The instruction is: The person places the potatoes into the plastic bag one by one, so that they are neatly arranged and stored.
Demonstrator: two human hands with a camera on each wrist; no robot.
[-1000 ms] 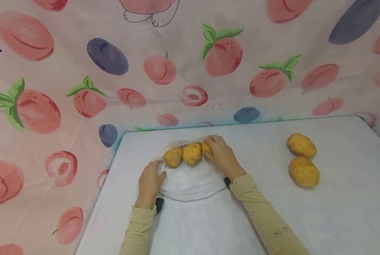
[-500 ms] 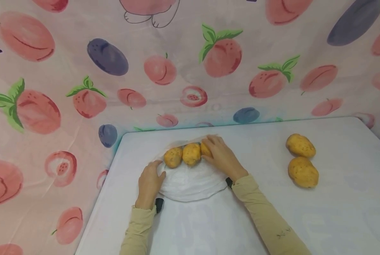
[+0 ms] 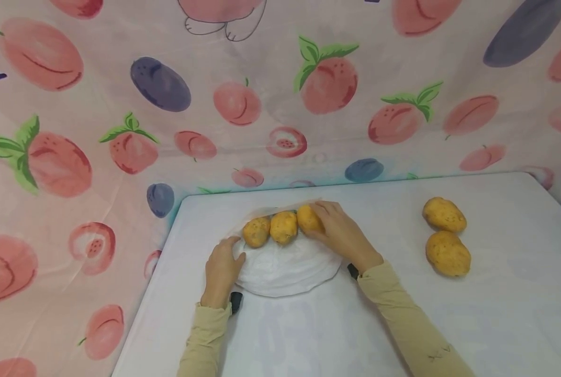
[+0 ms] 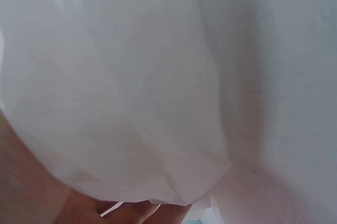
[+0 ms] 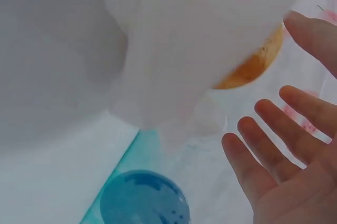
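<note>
A thin white bag point(image 3: 285, 272) lies on the table with three potatoes in a row at its far end: a left one point(image 3: 257, 232), a middle one point(image 3: 284, 227) and a right one point(image 3: 307, 219). My left hand point(image 3: 221, 272) rests at the bag's left edge, thumb and fingers apart; in the left wrist view the white sheet point(image 4: 131, 87) covers most of it. Beside the right potato is my right hand point(image 3: 345, 234), its fingertips overlapping it from above. The right wrist view shows those fingers point(image 5: 279, 134) straight and spread, with part of the potato point(image 5: 258, 66) behind the bag.
Two more potatoes lie at the right of the white table point(image 3: 511, 314), a farther one point(image 3: 444, 214) and a nearer one point(image 3: 448, 254). A fruit-printed curtain point(image 3: 271, 63) hangs along the table's back and left sides. Dark wrist cameras sit under both wrists.
My right hand has drawn back to the right, loosening from the right potato, which now shows more fully. The bag's right edge is more exposed. My left hand stays in place.
</note>
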